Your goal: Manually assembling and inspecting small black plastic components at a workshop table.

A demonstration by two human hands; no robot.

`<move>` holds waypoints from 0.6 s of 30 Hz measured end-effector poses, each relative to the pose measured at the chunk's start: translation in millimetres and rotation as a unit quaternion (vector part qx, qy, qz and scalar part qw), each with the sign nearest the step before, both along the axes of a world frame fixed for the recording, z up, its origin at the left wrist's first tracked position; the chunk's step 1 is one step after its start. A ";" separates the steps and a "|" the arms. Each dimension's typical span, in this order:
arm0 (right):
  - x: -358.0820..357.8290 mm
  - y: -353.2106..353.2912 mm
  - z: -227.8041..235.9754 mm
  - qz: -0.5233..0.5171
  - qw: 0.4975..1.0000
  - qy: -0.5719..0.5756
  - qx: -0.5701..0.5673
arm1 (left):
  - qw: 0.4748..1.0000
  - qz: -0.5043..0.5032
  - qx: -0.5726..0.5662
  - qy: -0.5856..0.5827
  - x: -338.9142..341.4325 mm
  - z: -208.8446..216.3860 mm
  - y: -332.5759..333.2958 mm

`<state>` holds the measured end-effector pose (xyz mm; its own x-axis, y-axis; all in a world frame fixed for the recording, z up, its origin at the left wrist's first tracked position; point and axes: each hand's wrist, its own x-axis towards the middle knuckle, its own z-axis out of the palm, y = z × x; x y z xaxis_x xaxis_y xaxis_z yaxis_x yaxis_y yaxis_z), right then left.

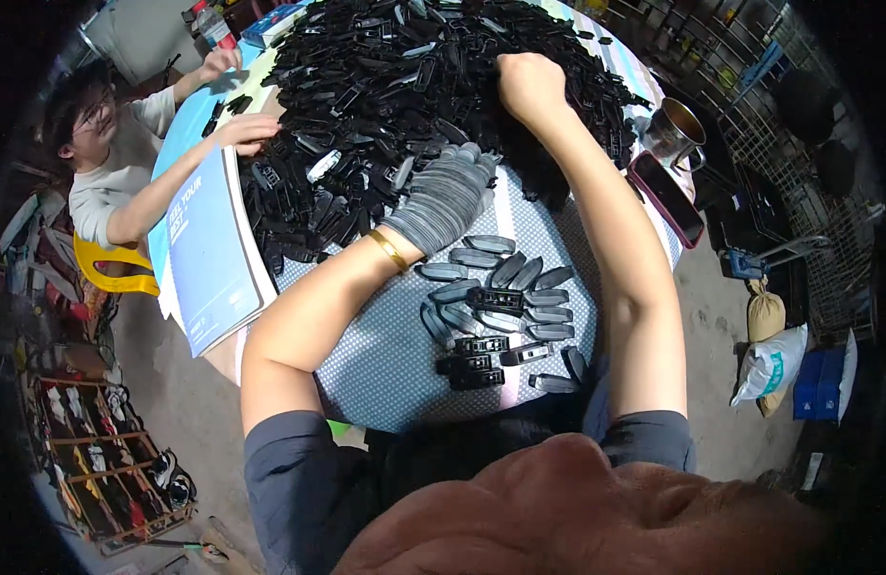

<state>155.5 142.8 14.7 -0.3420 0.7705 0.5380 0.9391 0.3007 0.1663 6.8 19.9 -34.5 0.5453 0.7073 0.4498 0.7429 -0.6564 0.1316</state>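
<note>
Sorting barely begun: small sorted group (505,311) lies just below the huge black clip pile (414,96). Gloved left hand (443,196) rests half-curled at pile edge (grip contents unclear). Bare right hand (529,81) is fisted in the pile.

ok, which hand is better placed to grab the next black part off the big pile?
Probably the right hand: bare, fisted and already down in the big pile of black plastic parts. The gloved left hand rests at the pile's near edge, closer to the sorted parts laid out on the table.
</note>
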 end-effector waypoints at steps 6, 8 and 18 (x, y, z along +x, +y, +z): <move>14.4 -58.3 17.4 0.116 0.985 0.062 0.112 | 0.994 0.034 -0.104 -0.028 0.5 9.5 -3.7; 15.4 -88.5 22.2 0.144 0.980 0.133 0.021 | 0.978 0.020 -0.093 -0.183 -2.9 11.1 -1.0; 7.0 -121.5 -14.3 0.214 0.841 0.423 -0.260 | 0.637 -0.043 -0.484 -0.598 -15.9 20.1 10.1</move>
<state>162.5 21.3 0.4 -0.3132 0.8802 0.3567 0.4424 0.4676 -0.7653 -9.0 30.0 -14.4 0.2780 0.9595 -0.0451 -0.3020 0.1318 0.9441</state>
